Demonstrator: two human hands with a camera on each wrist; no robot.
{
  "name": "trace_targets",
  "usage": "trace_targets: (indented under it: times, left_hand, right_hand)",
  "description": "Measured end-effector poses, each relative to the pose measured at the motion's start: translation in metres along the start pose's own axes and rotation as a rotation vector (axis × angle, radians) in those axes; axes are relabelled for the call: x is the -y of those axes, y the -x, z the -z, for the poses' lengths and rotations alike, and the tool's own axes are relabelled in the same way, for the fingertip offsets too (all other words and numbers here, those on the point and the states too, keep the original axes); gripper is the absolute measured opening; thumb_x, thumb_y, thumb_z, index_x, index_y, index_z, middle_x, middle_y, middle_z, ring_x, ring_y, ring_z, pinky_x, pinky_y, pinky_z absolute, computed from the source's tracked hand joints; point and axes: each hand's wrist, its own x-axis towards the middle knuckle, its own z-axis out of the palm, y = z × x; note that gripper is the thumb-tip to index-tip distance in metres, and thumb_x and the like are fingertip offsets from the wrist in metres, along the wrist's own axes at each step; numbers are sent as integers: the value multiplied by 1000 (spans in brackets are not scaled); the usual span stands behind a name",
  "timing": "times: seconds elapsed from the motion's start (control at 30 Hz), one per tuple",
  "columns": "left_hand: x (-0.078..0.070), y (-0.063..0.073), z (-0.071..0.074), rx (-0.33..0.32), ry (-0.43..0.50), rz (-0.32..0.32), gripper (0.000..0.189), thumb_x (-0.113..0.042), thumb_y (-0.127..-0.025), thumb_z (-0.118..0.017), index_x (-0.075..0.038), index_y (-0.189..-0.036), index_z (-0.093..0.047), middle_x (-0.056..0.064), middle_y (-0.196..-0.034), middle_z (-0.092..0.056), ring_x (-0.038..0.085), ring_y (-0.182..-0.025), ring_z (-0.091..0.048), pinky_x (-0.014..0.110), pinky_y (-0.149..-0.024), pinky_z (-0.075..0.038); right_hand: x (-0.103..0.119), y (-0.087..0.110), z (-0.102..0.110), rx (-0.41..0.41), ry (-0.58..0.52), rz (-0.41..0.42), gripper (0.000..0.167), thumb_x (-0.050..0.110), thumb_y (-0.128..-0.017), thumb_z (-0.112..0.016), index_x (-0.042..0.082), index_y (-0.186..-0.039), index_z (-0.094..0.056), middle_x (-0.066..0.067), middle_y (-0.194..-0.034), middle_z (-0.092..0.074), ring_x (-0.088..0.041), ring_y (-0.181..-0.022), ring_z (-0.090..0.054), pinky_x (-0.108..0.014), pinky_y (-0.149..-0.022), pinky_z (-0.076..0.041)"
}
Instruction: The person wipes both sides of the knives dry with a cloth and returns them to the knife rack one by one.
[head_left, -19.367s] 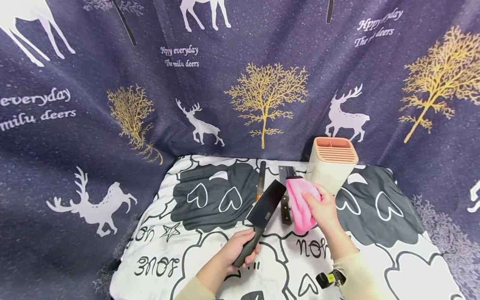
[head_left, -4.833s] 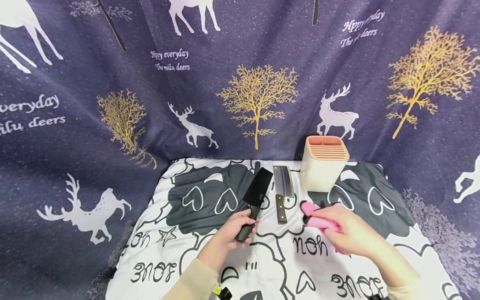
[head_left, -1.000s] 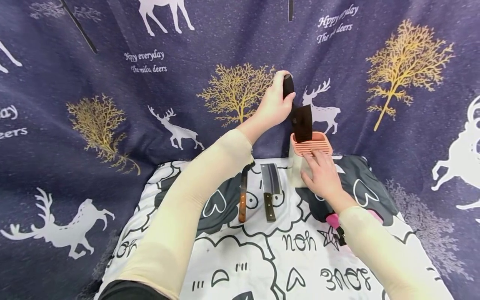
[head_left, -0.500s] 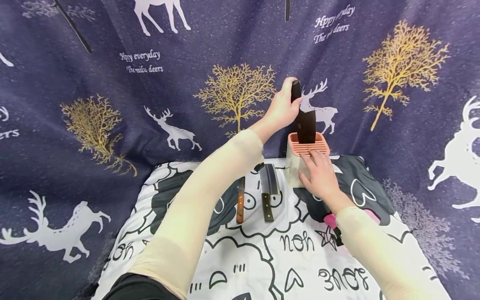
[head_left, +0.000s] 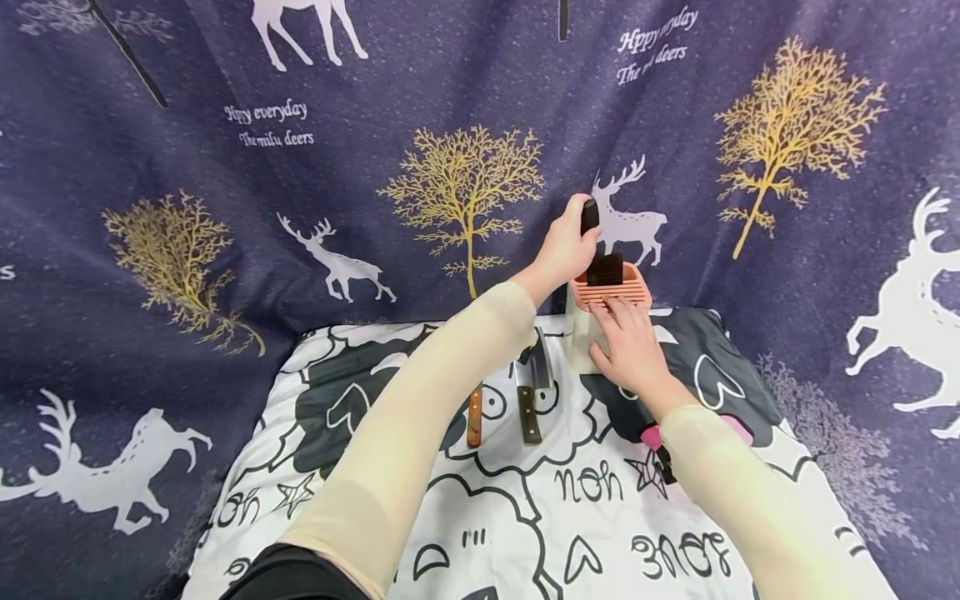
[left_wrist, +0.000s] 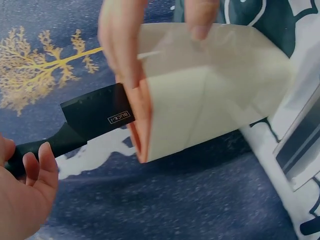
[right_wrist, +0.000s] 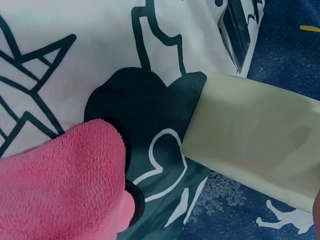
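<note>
My left hand (head_left: 566, 243) grips the handle of a black cleaver (head_left: 604, 270), held upright with the blade pointing down. The lower part of the blade is hidden inside the wide opening of a cream knife block (head_left: 579, 343) with a slotted orange top. In the left wrist view much of the black blade (left_wrist: 97, 110) shows outside the orange rim. My right hand (head_left: 632, 343) rests on the block's front top edge with its fingers extended. Nearby, a pink cloth (right_wrist: 60, 185) with dark trim lies on the bedding, partly covered by my right sleeve in the head view.
Left of the block, a wide cleaver with a dark riveted handle (head_left: 528, 415) lies on the patterned cover (head_left: 465, 517). Beside it is a knife with an orange-brown handle (head_left: 475, 417), its upper part hidden by my left sleeve. A dark deer-print curtain (head_left: 345, 183) hangs behind.
Earlier my right hand held the pink cloth at the black cleaver; now the cloth lies down and that hand is on the block. Over the last second the cleaver has sunk lower into the opening.
</note>
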Motion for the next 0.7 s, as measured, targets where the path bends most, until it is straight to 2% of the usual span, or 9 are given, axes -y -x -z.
trace_targets:
  times: [0.23,0.47,0.7]
  left_hand:
    - [16,3,-20,-2,0,27,43,-22,-109,-50,-16,-148,-36,15,-133,-64,25,-112,-68,35,-91,-57]
    - [26,8,-27,20,-2,38,41,-23,-108,-51,-16,-147,-37,13,-132,-65,23,-114,-68,33,-92,-56]
    - [31,11,-31,35,12,59,44,-23,-109,-51,-15,-150,-37,13,-132,-64,22,-107,-68,33,-85,-57]
  right_hand:
    - [1,-1,1,7,13,-25,66,28,-85,-70,6,-144,-54,-25,-146,-51,-45,-140,-43,-65,-119,-29]
    - [1,-2,-3,-15,10,-25,64,26,-82,-70,6,-141,-56,-24,-144,-52,-45,-138,-44,-67,-116,-31]
    - [1,-2,-2,-37,8,-20,63,25,-81,-70,5,-139,-57,-24,-142,-53,-45,-136,-45,-66,-114,-33]
